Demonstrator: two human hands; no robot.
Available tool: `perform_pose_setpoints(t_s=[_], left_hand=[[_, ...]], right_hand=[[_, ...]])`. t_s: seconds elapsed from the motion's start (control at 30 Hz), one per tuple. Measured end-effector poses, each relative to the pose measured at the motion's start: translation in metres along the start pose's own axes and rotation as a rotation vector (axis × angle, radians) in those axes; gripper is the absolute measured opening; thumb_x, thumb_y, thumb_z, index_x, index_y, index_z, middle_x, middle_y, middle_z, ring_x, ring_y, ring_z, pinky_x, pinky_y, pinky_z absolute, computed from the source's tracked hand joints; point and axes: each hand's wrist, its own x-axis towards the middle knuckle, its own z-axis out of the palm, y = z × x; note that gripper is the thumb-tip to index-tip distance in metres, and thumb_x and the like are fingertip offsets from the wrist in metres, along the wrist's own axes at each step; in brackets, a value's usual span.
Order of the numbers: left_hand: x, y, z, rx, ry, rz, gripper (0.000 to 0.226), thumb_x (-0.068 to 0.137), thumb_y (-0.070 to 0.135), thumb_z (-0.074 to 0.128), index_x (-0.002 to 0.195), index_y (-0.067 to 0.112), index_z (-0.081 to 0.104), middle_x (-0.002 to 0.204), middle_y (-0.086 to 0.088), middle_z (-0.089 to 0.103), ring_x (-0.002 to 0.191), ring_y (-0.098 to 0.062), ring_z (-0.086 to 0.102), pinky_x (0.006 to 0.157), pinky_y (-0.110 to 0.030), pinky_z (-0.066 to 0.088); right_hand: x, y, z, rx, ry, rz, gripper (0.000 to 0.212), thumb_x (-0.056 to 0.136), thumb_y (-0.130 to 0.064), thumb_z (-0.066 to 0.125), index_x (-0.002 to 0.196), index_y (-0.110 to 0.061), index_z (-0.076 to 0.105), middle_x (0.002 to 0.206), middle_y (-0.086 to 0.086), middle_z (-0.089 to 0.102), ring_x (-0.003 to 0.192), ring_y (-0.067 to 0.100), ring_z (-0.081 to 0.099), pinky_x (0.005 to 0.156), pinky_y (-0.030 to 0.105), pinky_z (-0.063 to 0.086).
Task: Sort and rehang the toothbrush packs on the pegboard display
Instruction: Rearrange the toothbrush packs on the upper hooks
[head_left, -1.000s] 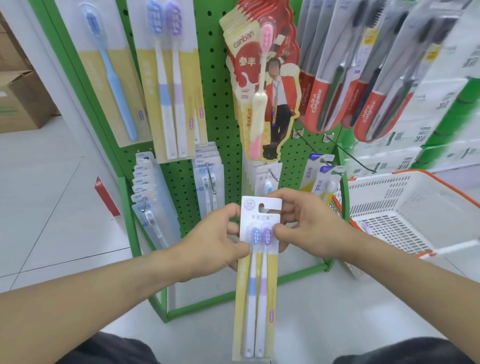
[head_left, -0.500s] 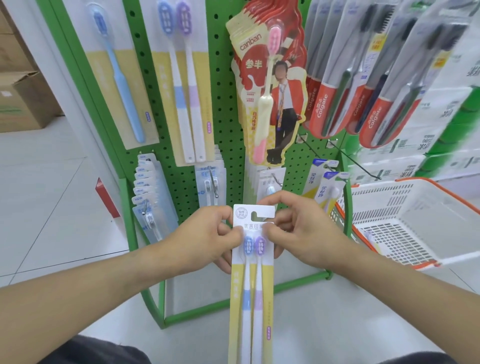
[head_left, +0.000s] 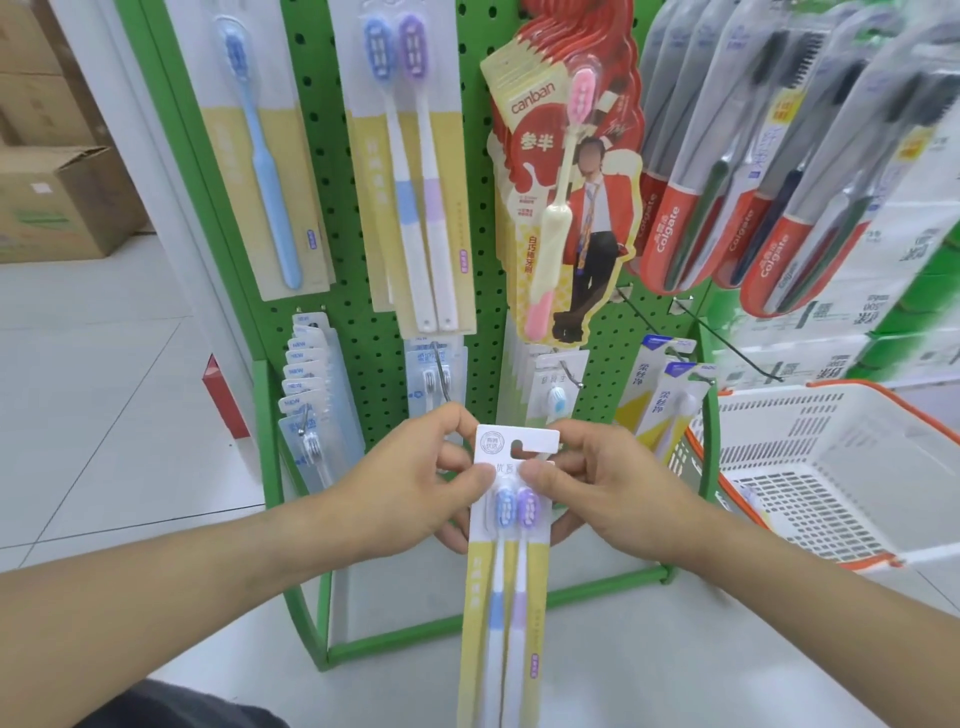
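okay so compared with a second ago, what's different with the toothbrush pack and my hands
The two-brush pack sits a little lower and nearer you, its bottom now out of view. No grip changed: the left hand and right hand pinch its card top as before. The hanging packs and the basket look unchanged.

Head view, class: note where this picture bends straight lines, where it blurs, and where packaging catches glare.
Head view: wide-angle lens bows the green pegboard frame; soft blur near the white basket at the right edge; pale glare on the Colgate packs; the two-brush pack between both hands is fairly sharp.
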Motion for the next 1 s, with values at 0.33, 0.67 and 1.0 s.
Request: perform_pose_setpoints(t_s=[0.33,0.67,1.0], left_hand=[[0.001,0.0,0.002,-0.098,0.092,0.008,0.011,0.102,0.008,0.055,0.111,0.004,0.05,0.086,-0.019,0.075,0.073,-0.039,0.074,0.065,-0.047,0.064],[0.0,-0.002,0.001,-0.075,0.091,-0.071,0.01,0.092,-0.006,0.059,0.101,-0.001,0.058,0.089,-0.022,0.074,0.079,-0.043,0.073,0.065,-0.044,0.063],[-0.011,0.001,0.004,-0.056,-0.01,-0.162,0.012,0.097,-0.002,0.056,0.107,0.0,0.061,0.093,-0.017,0.076,0.083,-0.035,0.075,0.07,-0.041,0.064]], right_hand=[[-0.003,-0.002,-0.005,0.073,-0.006,0.001,0.02,0.095,0.012,0.055,0.103,-0.003,0.066,0.093,0.028,0.074,0.082,0.036,0.076,0.067,0.044,0.064],[-0.002,0.001,0.009,0.267,0.091,0.08,0.032,0.087,0.022,0.056,0.106,-0.001,0.067,0.094,0.021,0.077,0.077,0.031,0.074,0.068,0.041,0.064],[-0.003,-0.002,0.012,0.289,0.096,0.121,0.019,0.088,0.015,0.061,0.097,0.001,0.071,0.095,0.022,0.077,0.08,0.03,0.076,0.07,0.037,0.063]])
